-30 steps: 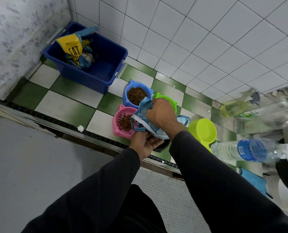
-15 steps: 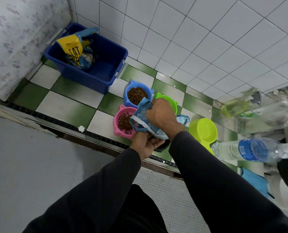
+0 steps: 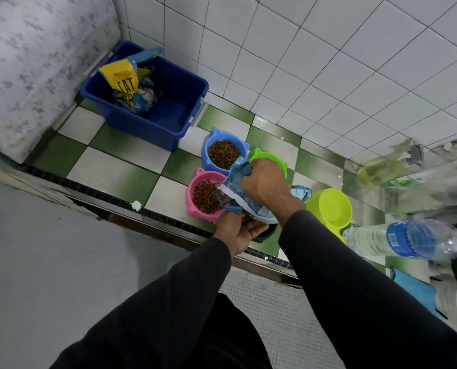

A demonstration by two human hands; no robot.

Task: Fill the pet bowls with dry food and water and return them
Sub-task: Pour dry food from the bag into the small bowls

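A blue cat-ear bowl (image 3: 208, 158) and a pink cat-ear bowl (image 3: 192, 195) on the checkered floor both hold brown kibble. Behind my right hand a green cat-ear bowl (image 3: 268, 157) is mostly hidden. A dark bowl (image 3: 266, 235) lies under the bag, nearly covered. My right hand (image 3: 266, 182) grips the top of a small blue food bag (image 3: 238, 179), tilted over the dark bowl. My left hand (image 3: 234, 231) holds the bag's lower edge. A lime-yellow bowl (image 3: 331, 209) sits empty to the right. A water bottle (image 3: 397, 239) with a blue label lies at right.
A blue bin (image 3: 168, 121) with a yellow cat food bag (image 3: 127, 81) stands in the corner by the white tiled wall. A spray bottle (image 3: 381, 169) of yellow liquid and clear bottles crowd the right side. A black drain rail (image 3: 102, 194) edges the tiles. Grey floor lies at left.
None of note: both hands stay on the blue bag over the dark bowl, with only a slight shift of the view.
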